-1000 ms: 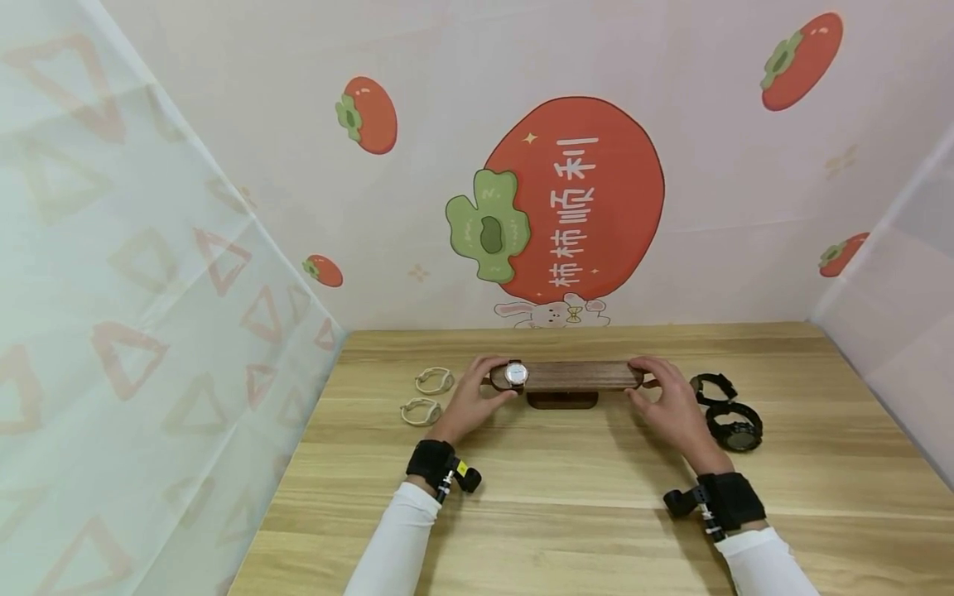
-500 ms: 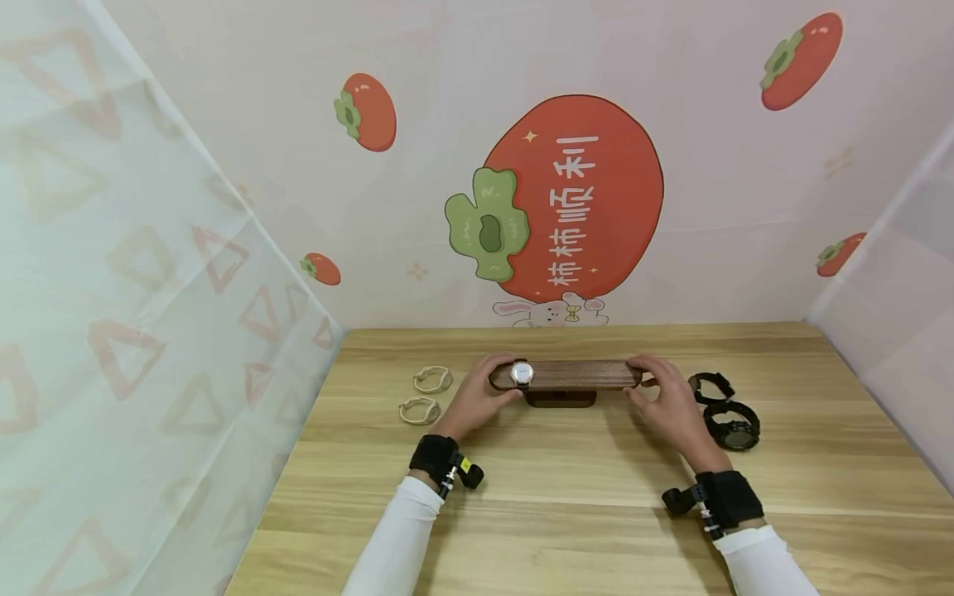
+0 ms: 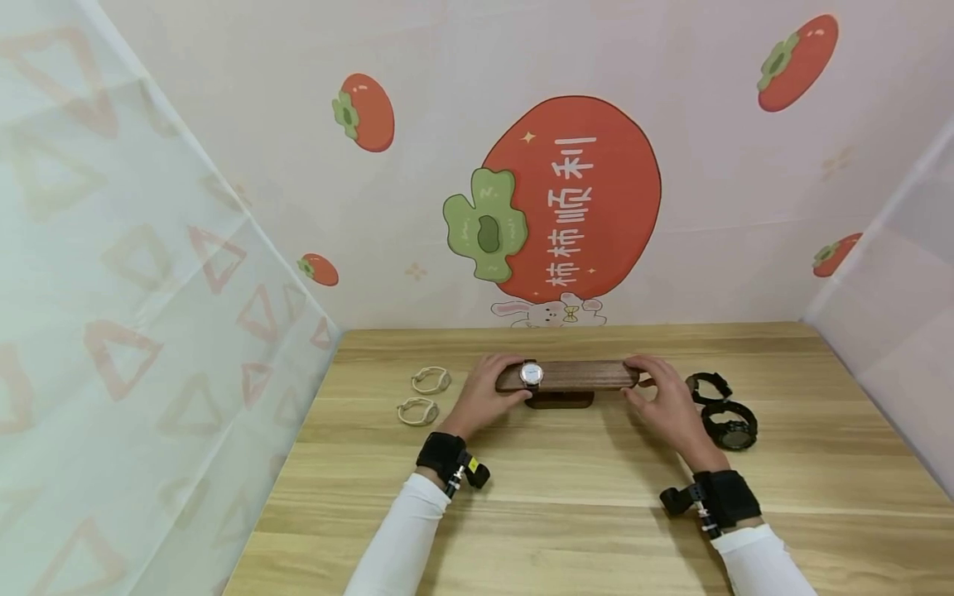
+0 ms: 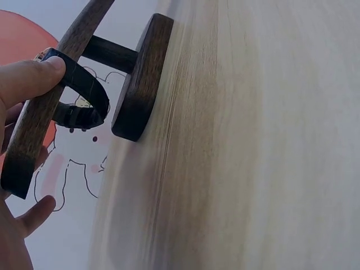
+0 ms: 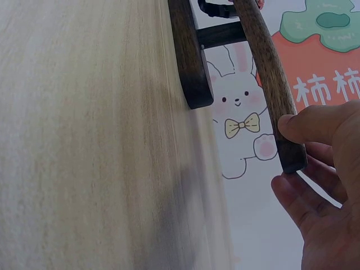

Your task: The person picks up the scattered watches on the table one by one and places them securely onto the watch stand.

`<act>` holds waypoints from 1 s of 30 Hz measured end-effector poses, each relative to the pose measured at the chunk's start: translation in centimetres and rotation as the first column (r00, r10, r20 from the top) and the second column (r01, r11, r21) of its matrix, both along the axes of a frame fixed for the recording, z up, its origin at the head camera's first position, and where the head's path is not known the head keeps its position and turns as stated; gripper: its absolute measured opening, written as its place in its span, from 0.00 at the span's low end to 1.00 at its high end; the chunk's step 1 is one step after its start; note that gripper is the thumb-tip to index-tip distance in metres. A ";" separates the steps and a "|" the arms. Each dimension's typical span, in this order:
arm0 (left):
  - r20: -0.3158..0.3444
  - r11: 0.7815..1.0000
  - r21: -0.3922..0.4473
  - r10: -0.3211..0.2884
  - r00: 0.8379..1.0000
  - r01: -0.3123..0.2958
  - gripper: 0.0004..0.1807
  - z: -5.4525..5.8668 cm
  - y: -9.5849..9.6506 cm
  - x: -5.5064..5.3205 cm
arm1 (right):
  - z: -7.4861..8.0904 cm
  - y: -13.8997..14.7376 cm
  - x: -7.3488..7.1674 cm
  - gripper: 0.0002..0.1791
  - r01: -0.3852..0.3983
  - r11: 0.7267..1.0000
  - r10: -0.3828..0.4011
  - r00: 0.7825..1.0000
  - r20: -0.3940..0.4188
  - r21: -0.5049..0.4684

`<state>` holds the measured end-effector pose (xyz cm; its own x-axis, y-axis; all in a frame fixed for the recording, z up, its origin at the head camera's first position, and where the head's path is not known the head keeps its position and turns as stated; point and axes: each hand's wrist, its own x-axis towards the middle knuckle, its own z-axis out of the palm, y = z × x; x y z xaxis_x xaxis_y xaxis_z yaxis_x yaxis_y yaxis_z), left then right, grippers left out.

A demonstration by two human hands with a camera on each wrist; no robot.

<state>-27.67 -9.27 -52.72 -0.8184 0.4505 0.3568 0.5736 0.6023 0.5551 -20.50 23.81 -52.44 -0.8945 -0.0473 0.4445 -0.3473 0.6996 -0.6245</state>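
Note:
A wooden watch stand [image 3: 589, 375], a long dark bar on a short post and base, stands near the back of the table. Looped around its bar toward the left end is a wristwatch [image 3: 532, 374] with a white dial and dark strap. My left hand [image 3: 483, 399] grips the watch from the left; in the left wrist view its thumb presses the black strap [image 4: 100, 97] against the bar, with the strap's lower loop hanging below. At the other end, my right hand [image 3: 666, 407] pinches the bar [image 5: 270, 73] with thumb in front and fingers behind.
Two pale-strapped watches lie left of the stand, a farther one [image 3: 431, 380] and a nearer one [image 3: 418, 411]. To the right lie a black watch [image 3: 709, 387] and a larger black watch [image 3: 730, 426]. A printed wall [image 3: 417, 207] rises behind the table.
My left hand has slid the watch rightward along the bar, away from its left end. My right hand keeps its hold on the right end.

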 end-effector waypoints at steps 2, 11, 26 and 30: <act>-0.019 1.000 -0.027 0.008 1.000 -0.008 0.34 0.1 0.1 0.0 | 0.0 0.0 0.0 0.28 -0.001 1.000 0.001 1.000 0.002 -0.001; -0.074 0.993 -0.106 0.034 0.997 -0.042 0.34 0.7 0.6 0.3 | 0.1 -0.1 0.2 0.28 -0.007 1.000 0.007 1.000 0.002 -0.013; -0.142 0.985 -0.168 0.012 0.990 -0.036 0.35 1.0 1.0 0.3 | 0.2 0.0 0.2 0.28 -0.004 1.000 0.004 1.000 0.024 -0.017; -0.160 0.985 -0.167 0.004 0.987 -0.031 0.34 1.1 1.2 0.4 | 0.1 0.0 0.1 0.28 -0.006 1.000 0.006 1.000 0.019 -0.015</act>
